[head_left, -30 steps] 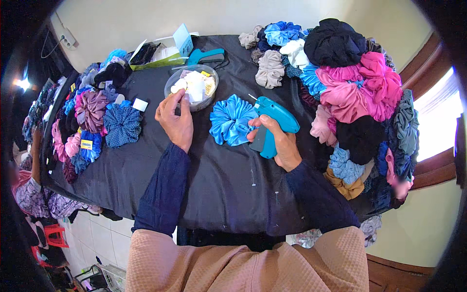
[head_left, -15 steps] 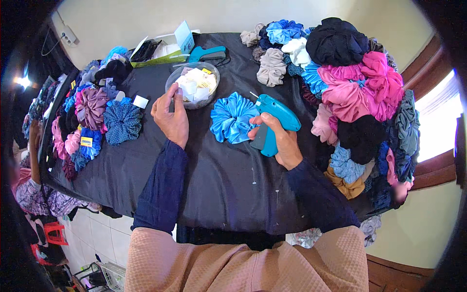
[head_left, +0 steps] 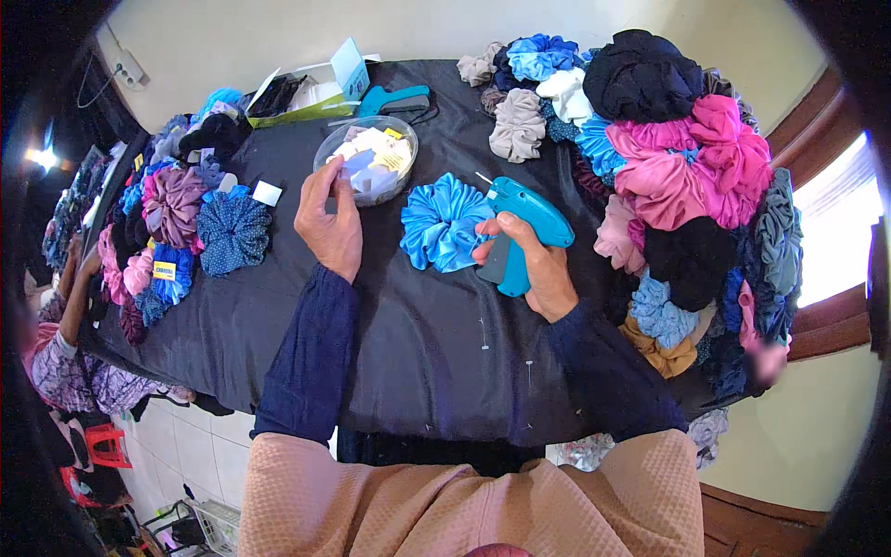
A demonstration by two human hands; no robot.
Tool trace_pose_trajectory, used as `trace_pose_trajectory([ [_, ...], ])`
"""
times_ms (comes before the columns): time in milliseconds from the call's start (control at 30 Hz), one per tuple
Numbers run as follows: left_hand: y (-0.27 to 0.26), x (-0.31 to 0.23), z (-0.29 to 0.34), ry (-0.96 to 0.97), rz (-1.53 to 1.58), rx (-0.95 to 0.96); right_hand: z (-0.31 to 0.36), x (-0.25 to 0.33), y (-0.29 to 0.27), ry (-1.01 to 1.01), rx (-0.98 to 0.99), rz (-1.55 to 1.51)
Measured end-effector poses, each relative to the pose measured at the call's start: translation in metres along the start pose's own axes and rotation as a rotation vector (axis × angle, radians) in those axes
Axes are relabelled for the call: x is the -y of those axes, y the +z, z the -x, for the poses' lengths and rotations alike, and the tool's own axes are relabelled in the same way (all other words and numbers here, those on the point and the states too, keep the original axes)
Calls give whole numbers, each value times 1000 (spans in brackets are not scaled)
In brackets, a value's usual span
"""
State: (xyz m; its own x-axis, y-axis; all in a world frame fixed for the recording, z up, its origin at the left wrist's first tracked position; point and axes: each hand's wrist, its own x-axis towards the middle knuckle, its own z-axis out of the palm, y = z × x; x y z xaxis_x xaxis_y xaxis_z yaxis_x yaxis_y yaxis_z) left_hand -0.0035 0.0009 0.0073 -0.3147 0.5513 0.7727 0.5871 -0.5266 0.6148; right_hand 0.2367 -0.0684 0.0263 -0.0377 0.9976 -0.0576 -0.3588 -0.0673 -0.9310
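"While both hands are at the worktop (head_left: 418, 371), what differs from the earlier frame?"

"Left hand (head_left: 329, 223), left of centre: shifted slightly. Loose cards (head_left: 376, 172) near its thumb, inside the clear round tub (head_left: 382, 197), lie in a changed arrangement. Right hand (head_left: 546, 271), right of centre: position essentially unchanged. Far left of the frame: a co-worker's second forearm (head_left: 77, 299) has come into view beside the first."

"State the condition of the fingers."

"Left: thumb and index finger bent toward each other, narrow gap, at the tub's left rim. Whether a card is gripped, I cannot tell. Right: closed around the handle of the teal tagging gun (head_left: 529, 223), needle directed to the upper left."

"Locate the workpiece."

"Blue satin scrunchie (head_left: 438, 223): centre of the frame, on the worktop, below the tub and just left of the gun. Right fingertips overlap its edge in view; contact cannot be confirmed."

"Report labels and writing."

"Yellow tag (head_left: 164, 270), left of frame, on a bright-blue scrunchie (head_left: 186, 280): dark lettering. White tag (head_left: 267, 193), at the upper right edge of the dotted scrunchie (head_left: 232, 234): plain face visible. Tub cards: print too small to read."
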Motion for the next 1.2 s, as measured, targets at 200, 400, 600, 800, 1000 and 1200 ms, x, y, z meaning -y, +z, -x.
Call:
trace_pose_trajectory([
  [200, 1, 0, -3, -17, 30, -33, 0, 0, -1, 2, -3, 8],
  [400, 3, -9, -2, -52, 183, -88, -1, -1, 0, -5, 5, 3],
  [600, 14, -49, 28, 134, 169, 271, -2, -1, -3, 2, 8, -24],
  [800, 20, -51, 31, 281, 145, 588, -2, 0, -3, 10, 13, -32],
  [1000, 25, -47, 35, 189, 109, 522, -3, -2, -4, 18, 8, -33],
  [1200, 26, -55, 38, 159, -4, 609, -1, 0, -3, 5, 27, -41],
])
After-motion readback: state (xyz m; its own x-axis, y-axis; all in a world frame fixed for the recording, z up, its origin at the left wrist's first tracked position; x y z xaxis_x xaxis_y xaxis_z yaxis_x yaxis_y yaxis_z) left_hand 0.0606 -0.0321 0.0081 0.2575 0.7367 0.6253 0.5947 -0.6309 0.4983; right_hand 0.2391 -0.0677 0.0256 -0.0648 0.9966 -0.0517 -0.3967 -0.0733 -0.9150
